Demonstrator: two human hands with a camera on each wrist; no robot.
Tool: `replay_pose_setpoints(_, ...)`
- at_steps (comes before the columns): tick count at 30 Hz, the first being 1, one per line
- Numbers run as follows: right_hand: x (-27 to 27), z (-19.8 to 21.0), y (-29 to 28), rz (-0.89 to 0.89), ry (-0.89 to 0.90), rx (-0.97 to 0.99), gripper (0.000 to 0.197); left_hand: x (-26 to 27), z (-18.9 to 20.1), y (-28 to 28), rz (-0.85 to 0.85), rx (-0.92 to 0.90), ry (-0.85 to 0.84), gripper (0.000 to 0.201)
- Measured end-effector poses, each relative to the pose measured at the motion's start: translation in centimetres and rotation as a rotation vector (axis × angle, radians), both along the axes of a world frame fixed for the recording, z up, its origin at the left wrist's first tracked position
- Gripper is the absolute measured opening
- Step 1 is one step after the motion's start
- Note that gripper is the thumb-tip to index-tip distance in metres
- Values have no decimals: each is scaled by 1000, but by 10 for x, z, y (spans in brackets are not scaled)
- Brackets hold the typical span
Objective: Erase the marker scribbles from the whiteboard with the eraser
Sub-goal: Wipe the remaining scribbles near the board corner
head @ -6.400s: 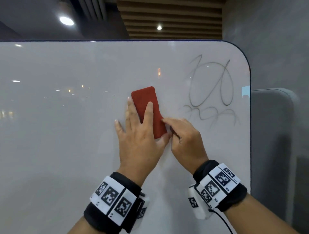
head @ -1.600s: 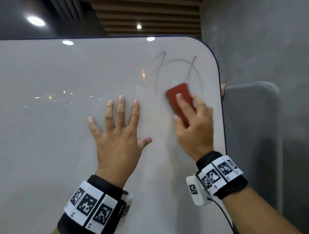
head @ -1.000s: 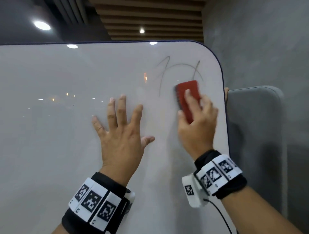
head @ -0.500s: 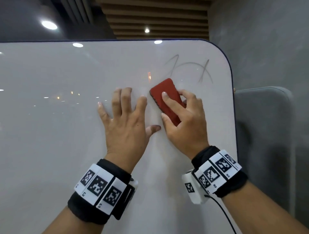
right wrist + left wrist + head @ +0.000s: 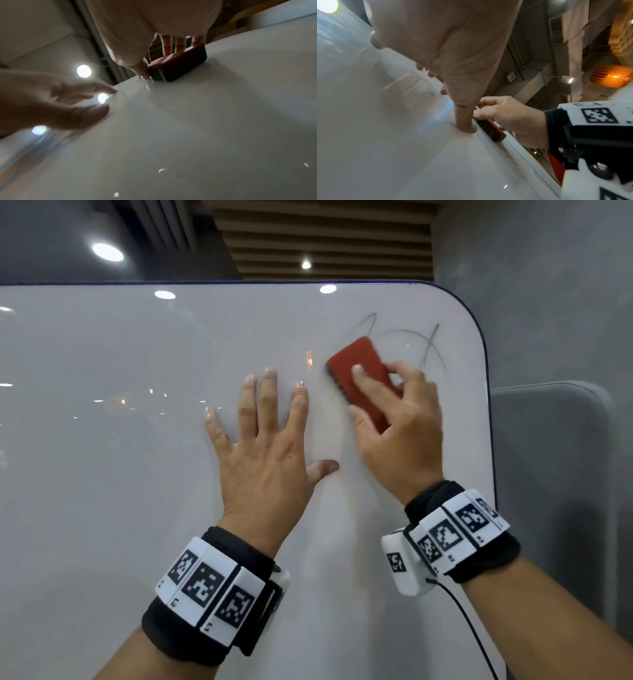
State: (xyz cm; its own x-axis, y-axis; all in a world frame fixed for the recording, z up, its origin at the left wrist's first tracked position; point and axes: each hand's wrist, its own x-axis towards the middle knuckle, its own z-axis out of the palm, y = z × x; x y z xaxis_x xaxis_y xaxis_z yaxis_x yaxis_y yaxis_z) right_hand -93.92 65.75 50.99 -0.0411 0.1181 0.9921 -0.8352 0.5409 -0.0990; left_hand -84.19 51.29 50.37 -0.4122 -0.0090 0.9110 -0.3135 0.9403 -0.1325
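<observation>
A red eraser [image 5: 356,371] lies flat against the whiteboard [image 5: 120,474], tilted with its top end to the right. My right hand [image 5: 394,422] grips it, thumb at its lower left edge and fingers over its back; the right wrist view shows the eraser [image 5: 178,67] pressed to the board. Faint grey scribbles [image 5: 428,340] remain above and right of the eraser, near the board's rounded top right corner. My left hand [image 5: 263,440] rests flat on the board with fingers spread, just left of the eraser. In the left wrist view its thumb presses the board beside the eraser [image 5: 489,128].
The whiteboard's dark rim [image 5: 488,392] runs down close to the right of my right hand. Beyond it stands a grey padded panel [image 5: 555,474] against a grey wall. Ceiling lights reflect in the glossy board.
My right hand has slid the eraser up and to the right, toward the remaining scribbles. Since 6.4 s ago the lower scribbles have gone. The left hand stays flat on the board.
</observation>
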Motion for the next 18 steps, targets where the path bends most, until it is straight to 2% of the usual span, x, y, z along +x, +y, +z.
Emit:
replay_pose_setpoints(2,-7,7,7,8,-73,-142,47,1,1,-1,-2,-6,0,99)
replay_pose_setpoints(4,-5,8,3,11,-97,-186,48,2,2,-2,6,-2,-18,98)
replay_pose_setpoints(9,3,-8,0,22,15,58,49,4,3,0,4,-3,-1,87)
replay_pose_setpoints(10,-3,-6,6,8,9,35,48,4,4,0,3,-2,0,85)
replay_pose_setpoints(14,-24,11,30,0,-125,-263,47,6,7,0,17,14,-22,87)
replay_pose_setpoints(16,-23,20,28,0,-190,-298,48,4,7,0,28,18,-26,92)
replay_pose_setpoints(18,-11,21,16,18,-161,-229,49,4,7,0,35,17,-25,95)
